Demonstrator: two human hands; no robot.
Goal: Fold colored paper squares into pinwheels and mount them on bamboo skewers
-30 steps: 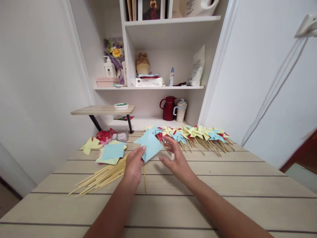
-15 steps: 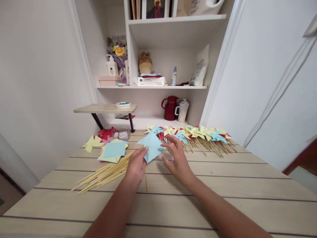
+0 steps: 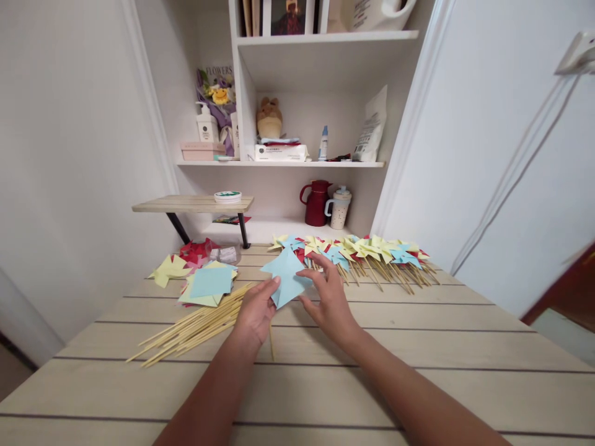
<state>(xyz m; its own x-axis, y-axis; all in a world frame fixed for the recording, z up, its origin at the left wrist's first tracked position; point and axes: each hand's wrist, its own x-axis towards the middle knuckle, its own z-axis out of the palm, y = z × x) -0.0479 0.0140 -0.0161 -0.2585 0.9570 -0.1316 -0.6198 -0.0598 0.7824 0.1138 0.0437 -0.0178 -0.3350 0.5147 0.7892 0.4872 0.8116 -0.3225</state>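
A light-blue paper pinwheel (image 3: pixel 287 275) on a thin wooden stick (image 3: pixel 272 344) is held up over the table. My left hand (image 3: pixel 255 310) grips it low on its left side, thumb lying on the paper. The stick's lower end shows below that hand; its upper part is hidden. At the pinwheel's right edge is my right hand (image 3: pixel 330 300), thumb and fingers curved but apart. Its index fingertip overlaps a blue blade, and seems to touch it. Left of my left hand lies a bundle of bare sticks (image 3: pixel 199 325).
Square paper sheets (image 3: pixel 211 282), blue on top, lie at left beside a loose yellow pinwheel (image 3: pixel 168 270) and red paper pieces (image 3: pixel 195 250). A clear container (image 3: pixel 225 253) stands behind. Several finished pinwheels (image 3: pixel 372 251) line the table's back right. A small raised shelf (image 3: pixel 186 202) stands back left.
My right hand's fingers have come in closer over the pinwheel's right blade. The pinwheel is turned slightly. The whole view has shifted a little.
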